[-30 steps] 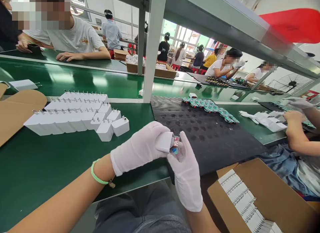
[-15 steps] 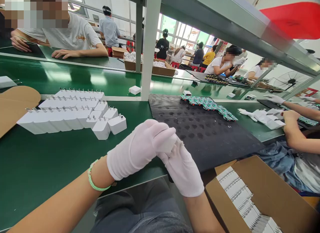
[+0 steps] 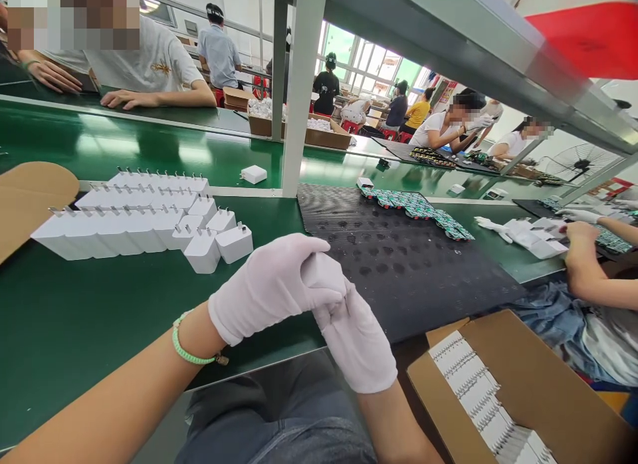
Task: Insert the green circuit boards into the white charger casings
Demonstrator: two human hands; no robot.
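Observation:
My left hand (image 3: 272, 288), in a white glove, is closed around the sides of a white plug adapter housing (image 3: 323, 276). My right hand (image 3: 359, 341), also gloved, meets it from below and right, its thumb and fingers pinched at the lower end of the housing. The gloves hide that end and whatever is between the right fingertips. Left of my hands, rows of white plug adapters (image 3: 119, 231) stand on the green bench with their metal pins up. A black mat (image 3: 399, 278) lies beyond my right hand, with green circuit boards (image 3: 409, 206) along its far edge.
An open cardboard box (image 3: 538, 377) with white adapters is at my lower right. A cardboard piece (image 3: 34, 198) lies at left. A single adapter (image 3: 254, 174) sits on the green belt behind a white post (image 3: 304, 92). Co-workers sit opposite and at right.
My left fingers have shifted apart around the housing, so more of it shows. The loose adapter on the belt has moved left, and another at the far left has left the view.

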